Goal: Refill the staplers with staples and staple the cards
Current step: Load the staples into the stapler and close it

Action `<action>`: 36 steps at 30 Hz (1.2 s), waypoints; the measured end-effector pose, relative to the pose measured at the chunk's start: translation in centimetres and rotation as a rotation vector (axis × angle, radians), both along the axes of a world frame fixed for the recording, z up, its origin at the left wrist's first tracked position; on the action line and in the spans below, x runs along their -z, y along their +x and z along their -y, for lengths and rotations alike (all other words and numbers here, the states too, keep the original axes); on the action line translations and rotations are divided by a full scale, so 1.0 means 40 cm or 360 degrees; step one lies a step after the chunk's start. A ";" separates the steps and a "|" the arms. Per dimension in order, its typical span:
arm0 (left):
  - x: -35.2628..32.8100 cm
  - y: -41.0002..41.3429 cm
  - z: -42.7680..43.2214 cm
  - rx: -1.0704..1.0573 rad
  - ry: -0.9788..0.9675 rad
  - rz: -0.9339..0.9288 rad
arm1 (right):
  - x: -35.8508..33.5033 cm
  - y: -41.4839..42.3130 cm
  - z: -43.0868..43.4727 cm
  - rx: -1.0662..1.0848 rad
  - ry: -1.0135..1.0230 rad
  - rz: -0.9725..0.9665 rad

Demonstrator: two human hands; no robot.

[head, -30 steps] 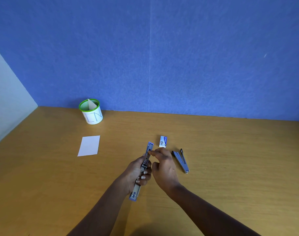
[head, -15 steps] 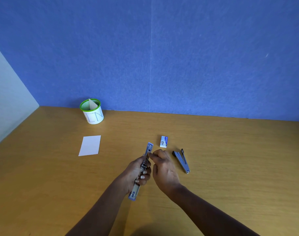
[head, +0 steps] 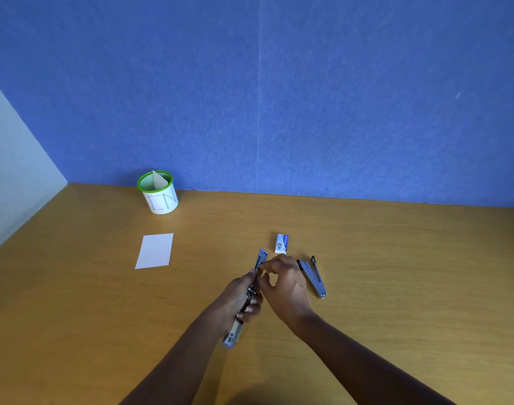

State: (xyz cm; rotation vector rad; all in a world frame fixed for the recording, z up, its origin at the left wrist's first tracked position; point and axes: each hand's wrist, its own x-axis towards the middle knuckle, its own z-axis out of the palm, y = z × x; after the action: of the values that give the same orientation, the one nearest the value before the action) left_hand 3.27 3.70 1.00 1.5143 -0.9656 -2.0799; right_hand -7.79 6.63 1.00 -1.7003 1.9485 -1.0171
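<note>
My left hand (head: 241, 299) grips the stapler (head: 262, 257) round its middle, long axis pointing away from me, and my right hand (head: 288, 283), nearer its far end, pinches at the open channel, box (head: 281, 243) just beyond.

Observed: left hand (head: 241, 299) and right hand (head: 288, 287), both bare. Left forearm (head: 185, 355) and right forearm (head: 367, 361) likewise bare, from the wrists down to the lower edge of view, where they are cut off. Short fingernails show on two fingers of the left hand. Knuckles stand out on the back of the right hand. Upper arms out of view.
</note>
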 end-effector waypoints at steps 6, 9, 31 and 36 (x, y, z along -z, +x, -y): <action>-0.004 0.001 -0.003 -0.0035 -0.0029 -0.0034 | 0.002 0.004 0.003 -0.0012 -0.0042 -0.0016; -0.009 0.004 0.002 -0.0055 -0.0058 -0.0058 | -0.001 0.009 0.008 -0.0037 -0.0068 -0.0023; -0.032 0.013 0.002 0.0034 -0.0178 -0.0184 | -0.063 -0.023 0.056 0.0154 0.0513 0.1525; -0.030 0.015 0.004 0.0049 -0.0179 -0.0183 | -0.057 -0.022 0.059 0.0212 0.0548 0.1682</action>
State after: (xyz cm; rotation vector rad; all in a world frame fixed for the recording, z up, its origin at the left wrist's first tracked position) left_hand 3.87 3.55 2.21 1.3172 -1.0494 -2.0721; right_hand -8.65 4.26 3.27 -0.6008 1.3842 -1.1844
